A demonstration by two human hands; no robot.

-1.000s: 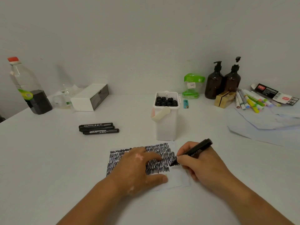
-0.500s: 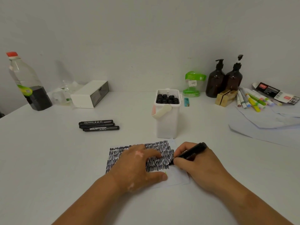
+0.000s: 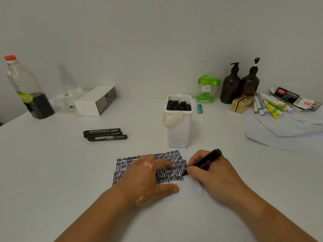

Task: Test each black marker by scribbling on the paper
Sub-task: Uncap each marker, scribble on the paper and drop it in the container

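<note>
**Inspector:** State of the hands?

**Operator:** From my remote console I log the right hand [image 3: 215, 179] pinching a black marker [image 3: 204, 161] between thumb and fingers. The marker is tilted, its rear end pointing far-right and its tip on the paper [image 3: 190, 189]. The left hand [image 3: 146, 179] lies flat on the paper's left part with fingers straight and spread, holding nothing.

**Inspector:** The paper itself?

**Operator:** It lies near centre on the white table [image 3: 52, 172]. Rows of black scribble cover most of it, with the near-right corner blank. The tip sits at the right end of the lower rows.

**Inspector:** Other markers?

**Operator:** A white tub [image 3: 179, 130] stands just beyond the paper, filled with upright black markers [image 3: 178, 105]. Three capped black markers [image 3: 104, 134] lie side by side to the far left of the paper, well apart from it.

**Inspector:** Surroundings?

**Operator:** I note a plastic bottle [image 3: 26, 88] and a white box [image 3: 96, 101] at far left. Two amber pump bottles [image 3: 230, 84] and a heap of coloured markers [image 3: 269, 106] are at far right.
</note>
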